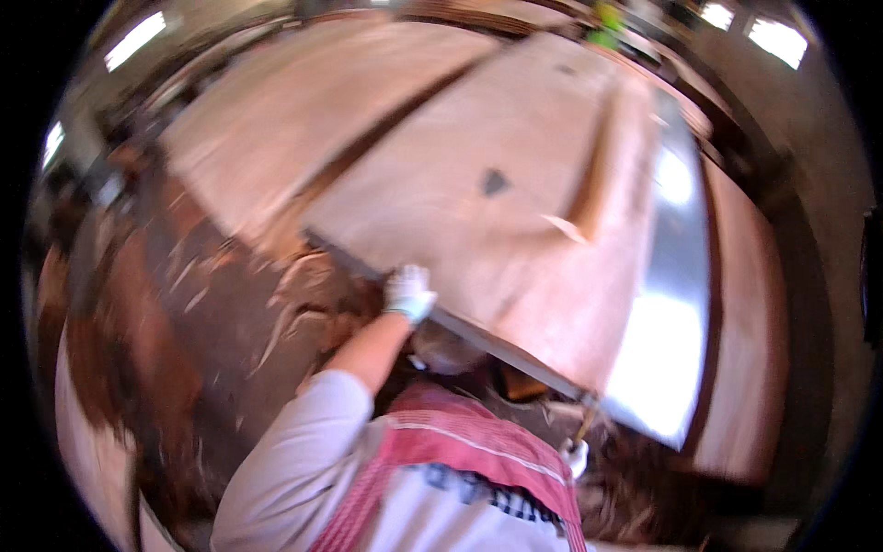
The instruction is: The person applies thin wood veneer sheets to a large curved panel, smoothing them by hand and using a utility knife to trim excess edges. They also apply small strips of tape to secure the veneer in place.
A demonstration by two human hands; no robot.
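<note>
My left hand (409,293), in a white glove with a pale green cuff area, lies on the near edge of a wide, pinkish-tan wood veneer sheet (460,193). Its fingers stretch over the top of the sheet. The sheet has a dark spot and a raised, curled fold (598,166) toward its right side. My right hand (576,457), also gloved in white, is low by my right side, mostly hidden by my apron. Its fingers close round a thin, brownish stick-like handle (587,421), which reaches up to the sheet's near right corner. Motion blurs the picture.
Another wood sheet (313,120) lies at the far left, past a dark gap. A shiny metal plate (664,294) runs along the right, with a further wood stack (740,340) beyond it. Torn veneer scraps (308,294) litter the brown floor. A bright green shape (605,28) is far off.
</note>
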